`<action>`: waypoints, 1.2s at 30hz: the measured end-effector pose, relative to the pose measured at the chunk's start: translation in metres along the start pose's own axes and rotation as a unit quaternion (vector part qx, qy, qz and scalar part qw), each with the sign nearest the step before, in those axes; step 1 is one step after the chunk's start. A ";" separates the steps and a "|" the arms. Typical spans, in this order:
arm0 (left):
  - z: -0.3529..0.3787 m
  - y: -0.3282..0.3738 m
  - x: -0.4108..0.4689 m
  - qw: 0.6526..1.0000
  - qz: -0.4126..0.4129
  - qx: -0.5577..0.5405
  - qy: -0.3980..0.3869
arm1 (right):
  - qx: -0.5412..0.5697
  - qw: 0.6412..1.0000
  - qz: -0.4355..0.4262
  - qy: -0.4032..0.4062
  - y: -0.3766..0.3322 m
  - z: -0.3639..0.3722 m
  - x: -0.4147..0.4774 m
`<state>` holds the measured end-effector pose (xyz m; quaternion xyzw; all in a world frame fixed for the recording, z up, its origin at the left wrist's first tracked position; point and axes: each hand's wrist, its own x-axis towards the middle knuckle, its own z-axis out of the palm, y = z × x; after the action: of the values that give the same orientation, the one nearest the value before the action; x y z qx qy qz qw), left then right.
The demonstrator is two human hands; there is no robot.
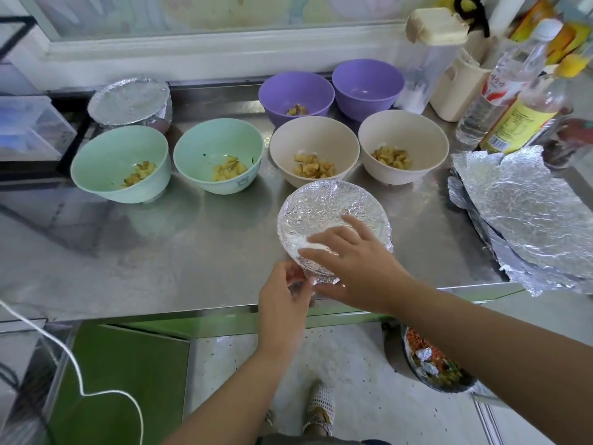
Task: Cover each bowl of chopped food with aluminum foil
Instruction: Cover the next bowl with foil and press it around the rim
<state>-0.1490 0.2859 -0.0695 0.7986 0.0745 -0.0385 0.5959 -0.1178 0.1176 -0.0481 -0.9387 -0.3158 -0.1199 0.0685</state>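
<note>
Foiled bowl, crimping step: your right hand presses flat on top; your left hand pinches its near rim. Next, probably: sheet from its right, onto beige bowl behind.

Nothing can be read outright. The clear plastic bottle with a white cap wears a red-and-white label with red script too blurred to make out. The clear bottle beside it carries a yellow label of fine print and a barcode, both illegible.
</note>
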 end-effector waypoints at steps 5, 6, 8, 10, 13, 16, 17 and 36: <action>0.007 -0.006 0.001 0.999 -0.026 -0.040 -0.013 | 0.039 0.990 -0.020 0.135 -0.015 0.016 0.004; 0.008 -0.007 0.002 0.999 -0.028 -0.040 -0.014 | 0.038 0.989 -0.016 0.144 -0.015 0.017 0.005; 0.009 -0.009 0.003 0.999 -0.023 -0.032 -0.013 | 0.035 0.987 -0.012 0.156 -0.015 0.018 0.006; 0.008 -0.009 0.004 1.000 -0.013 -0.013 -0.015 | 0.036 0.986 -0.004 0.164 -0.016 0.019 0.007; 0.005 -0.009 0.008 0.999 0.003 0.042 -0.010 | 0.045 0.984 0.014 0.173 -0.019 0.020 0.008; 0.006 -0.008 0.014 0.997 0.000 0.078 0.014 | 0.064 0.982 0.029 0.174 -0.021 0.020 0.009; 0.006 -0.006 0.016 0.997 -0.013 0.079 0.019 | 0.069 0.982 0.034 0.173 -0.021 0.020 0.010; 0.007 0.058 0.024 0.822 -0.384 -0.419 -0.031 | 0.097 0.983 0.068 0.139 -0.011 0.009 0.006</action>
<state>-0.1155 0.2649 -0.0204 0.3770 0.3653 -0.2544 0.8122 -0.1184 0.1319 -0.0541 -0.9211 -0.2487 -0.2128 0.2106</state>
